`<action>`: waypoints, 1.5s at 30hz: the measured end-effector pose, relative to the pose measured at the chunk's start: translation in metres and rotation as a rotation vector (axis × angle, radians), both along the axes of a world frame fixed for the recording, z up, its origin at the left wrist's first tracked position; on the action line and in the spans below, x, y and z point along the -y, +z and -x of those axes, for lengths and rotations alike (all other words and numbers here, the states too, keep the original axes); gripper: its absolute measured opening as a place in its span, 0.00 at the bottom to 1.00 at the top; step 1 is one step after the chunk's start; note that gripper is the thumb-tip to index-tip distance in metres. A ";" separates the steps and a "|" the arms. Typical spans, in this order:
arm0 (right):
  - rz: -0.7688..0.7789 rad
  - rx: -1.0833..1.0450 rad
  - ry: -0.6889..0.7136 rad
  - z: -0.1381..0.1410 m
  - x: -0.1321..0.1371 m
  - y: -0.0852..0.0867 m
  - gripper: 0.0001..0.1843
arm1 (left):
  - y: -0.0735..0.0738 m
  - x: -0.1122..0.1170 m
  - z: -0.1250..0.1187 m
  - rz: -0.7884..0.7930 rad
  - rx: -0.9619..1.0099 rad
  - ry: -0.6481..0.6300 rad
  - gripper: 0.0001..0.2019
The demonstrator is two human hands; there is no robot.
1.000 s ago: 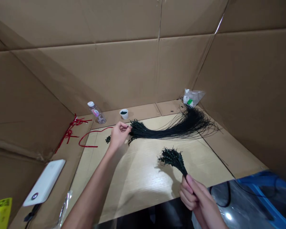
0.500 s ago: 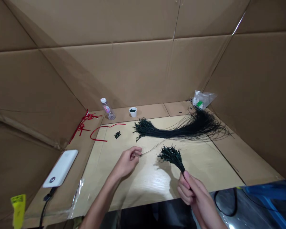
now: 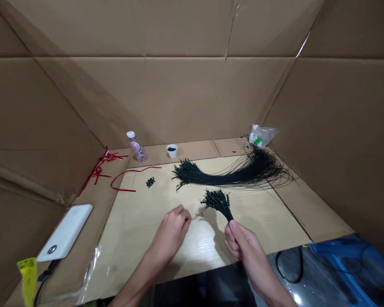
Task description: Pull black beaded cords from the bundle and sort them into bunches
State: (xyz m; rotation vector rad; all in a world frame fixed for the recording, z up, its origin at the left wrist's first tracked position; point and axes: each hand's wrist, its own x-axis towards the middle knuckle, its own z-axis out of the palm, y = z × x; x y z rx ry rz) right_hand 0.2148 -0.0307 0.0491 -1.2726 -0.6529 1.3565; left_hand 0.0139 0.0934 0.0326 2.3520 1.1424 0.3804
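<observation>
Corrugated cardboard walls are seen enclosing a pale wood-grain tabletop. A large sheaf of black beaded cords is laid across the tabletop's far side, its loose strands fanned toward a clear plastic bag. A smaller bunch of black beaded cords is grasped at its lower end by the clenched right hand, its beaded head raised above the tabletop. The left hand is curled shut nearby; whether anything is held in it cannot be told. A white power bank is placed at far left, with a plastic bottle, a white cup, a red cord and loose black beads set beyond the hands.
</observation>
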 end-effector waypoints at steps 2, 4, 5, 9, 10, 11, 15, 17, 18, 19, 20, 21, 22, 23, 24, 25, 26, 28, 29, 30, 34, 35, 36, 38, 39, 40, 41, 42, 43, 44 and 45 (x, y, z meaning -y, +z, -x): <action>-0.025 0.103 0.035 0.005 -0.006 0.006 0.37 | 0.010 0.022 0.001 -0.046 -0.100 -0.093 0.11; -0.080 0.213 0.051 0.012 -0.010 0.008 0.35 | 0.022 0.045 0.000 -0.132 -0.213 -0.186 0.10; -0.110 0.268 0.062 0.016 -0.011 0.007 0.34 | 0.029 0.055 0.000 -0.189 -0.243 -0.217 0.12; -0.170 0.455 0.051 0.031 -0.008 -0.009 0.29 | 0.055 0.076 0.002 -0.473 -0.251 -0.305 0.18; -0.191 0.491 0.047 0.034 -0.007 -0.013 0.29 | 0.059 0.076 0.004 -0.527 -0.242 -0.330 0.17; -0.222 0.523 0.050 0.036 -0.005 -0.015 0.28 | 0.063 0.075 0.007 -0.567 -0.233 -0.351 0.16; -0.326 0.593 0.146 0.037 -0.002 -0.014 0.21 | 0.069 0.065 0.016 -0.671 -0.211 -0.403 0.14; -0.342 0.600 0.156 0.037 -0.002 -0.010 0.19 | 0.072 0.062 0.019 -0.716 -0.194 -0.423 0.13; -0.349 0.597 0.165 0.038 -0.003 -0.009 0.19 | 0.073 0.061 0.019 -0.732 -0.177 -0.429 0.13; -0.356 0.590 0.179 0.038 -0.003 -0.007 0.19 | 0.074 0.060 0.020 -0.743 -0.159 -0.433 0.13; -0.363 0.582 0.196 0.039 -0.004 -0.006 0.19 | 0.074 0.059 0.020 -0.748 -0.144 -0.436 0.13; -0.365 0.571 0.210 0.040 -0.004 -0.006 0.19 | 0.075 0.059 0.020 -0.747 -0.133 -0.438 0.13; -0.358 0.554 0.229 0.040 -0.005 -0.006 0.20 | 0.075 0.058 0.020 -0.744 -0.121 -0.439 0.12; -0.347 0.531 0.249 0.041 -0.005 -0.007 0.21 | 0.075 0.058 0.021 -0.738 -0.109 -0.441 0.12; -0.333 0.510 0.267 0.041 -0.004 -0.008 0.21 | 0.074 0.057 0.022 -0.727 -0.092 -0.441 0.12; -0.316 0.492 0.286 0.041 -0.002 -0.010 0.22 | 0.074 0.057 0.024 -0.707 -0.071 -0.438 0.12; -0.298 0.483 0.305 0.040 0.001 -0.013 0.23 | 0.073 0.057 0.027 -0.678 -0.050 -0.433 0.12; -0.260 0.497 0.330 0.039 0.010 -0.019 0.25 | 0.071 0.059 0.032 -0.607 -0.003 -0.425 0.12; -0.237 0.516 0.321 0.037 0.016 -0.023 0.26 | 0.070 0.061 0.036 -0.566 0.023 -0.422 0.11; -0.207 0.535 0.309 0.036 0.024 -0.027 0.26 | 0.068 0.063 0.039 -0.522 0.053 -0.411 0.10; -0.102 0.596 0.344 0.032 0.053 -0.040 0.29 | 0.061 0.073 0.051 -0.373 0.150 -0.371 0.06; -0.099 0.609 0.380 0.032 0.058 -0.041 0.30 | 0.058 0.076 0.053 -0.358 0.164 -0.369 0.07; -0.101 0.623 0.413 0.032 0.062 -0.042 0.30 | 0.055 0.078 0.055 -0.351 0.175 -0.367 0.08; -0.095 0.648 0.444 0.033 0.066 -0.044 0.31 | 0.046 0.083 0.058 -0.334 0.176 -0.354 0.10; -0.080 0.655 0.450 0.034 0.067 -0.044 0.31 | 0.041 0.085 0.059 -0.321 0.163 -0.337 0.10; -0.066 0.660 0.451 0.034 0.066 -0.044 0.30 | 0.037 0.087 0.061 -0.308 0.144 -0.315 0.09; -0.057 0.665 0.445 0.035 0.065 -0.044 0.31 | 0.033 0.090 0.062 -0.296 0.119 -0.287 0.09; -0.058 0.668 0.439 0.035 0.064 -0.044 0.31 | 0.030 0.092 0.063 -0.285 0.093 -0.253 0.10; -0.067 0.670 0.436 0.036 0.063 -0.043 0.31 | 0.028 0.095 0.063 -0.283 0.077 -0.217 0.13; -0.079 0.675 0.438 0.036 0.061 -0.042 0.31 | 0.027 0.097 0.063 -0.290 0.067 -0.185 0.15; -0.091 0.681 0.444 0.036 0.060 -0.040 0.31 | 0.028 0.099 0.061 -0.306 0.057 -0.170 0.18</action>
